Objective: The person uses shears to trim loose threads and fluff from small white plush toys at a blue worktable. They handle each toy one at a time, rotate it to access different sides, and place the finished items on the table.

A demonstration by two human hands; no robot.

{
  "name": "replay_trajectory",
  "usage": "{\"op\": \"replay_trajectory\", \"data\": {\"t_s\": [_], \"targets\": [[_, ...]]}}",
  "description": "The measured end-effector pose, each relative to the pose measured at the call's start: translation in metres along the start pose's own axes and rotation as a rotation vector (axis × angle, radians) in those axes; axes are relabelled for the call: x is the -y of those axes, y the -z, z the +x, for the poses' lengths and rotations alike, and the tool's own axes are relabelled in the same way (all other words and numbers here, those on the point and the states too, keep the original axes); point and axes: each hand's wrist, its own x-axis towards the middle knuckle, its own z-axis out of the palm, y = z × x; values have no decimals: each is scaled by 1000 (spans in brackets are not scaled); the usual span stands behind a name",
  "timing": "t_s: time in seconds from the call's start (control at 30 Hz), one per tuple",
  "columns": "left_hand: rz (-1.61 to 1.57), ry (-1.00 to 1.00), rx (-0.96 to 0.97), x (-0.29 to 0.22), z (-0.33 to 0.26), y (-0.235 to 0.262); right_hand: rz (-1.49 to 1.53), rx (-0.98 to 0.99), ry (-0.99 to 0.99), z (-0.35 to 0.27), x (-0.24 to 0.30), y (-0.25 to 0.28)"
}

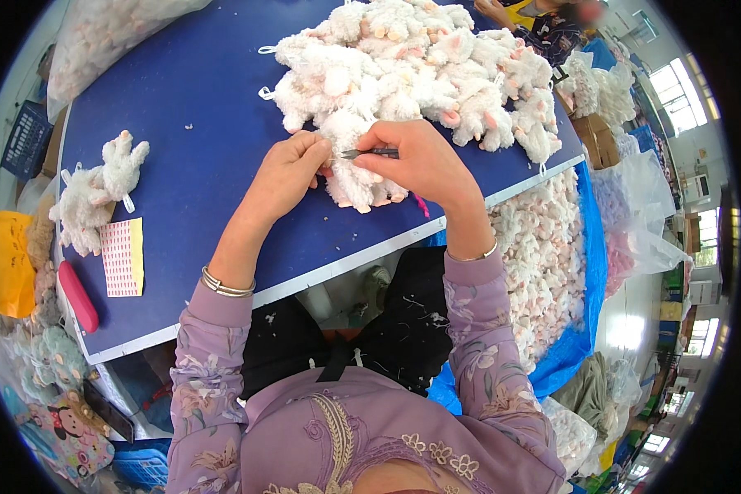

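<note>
A white plush toy (356, 183) with fluffy fur and small pale feet lies under both my hands at the middle of the blue table (198, 90). My left hand (292, 171) is closed, its thumb and fingertips pinching the toy's fur. In my right hand (416, 156) is a slim dark pointed tool (374, 153), held like a pen, with its tip close to my left fingertips. Whether it is tweezers or a blade I cannot tell. Just beyond my hands rises a heap of similar white plush toys (387, 66), some with hanging loops.
More white plush toys (90, 193) lie at left, beside a sticker sheet (123, 257) and a pink case (78, 296). A blue-lined container (543, 255) full of plush pieces stands at right. A co-worker's hand (496, 11) shows at the far edge.
</note>
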Motion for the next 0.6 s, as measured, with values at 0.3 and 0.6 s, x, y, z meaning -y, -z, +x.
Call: {"op": "replay_trajectory", "data": {"t_s": [0.3, 0.6], "targets": [[16, -39, -30, -1, 0, -2, -138, 14, -14, -1, 14, 4], [19, -12, -39, -8, -2, -5, -304, 1, 38, 3, 24, 3]]}}
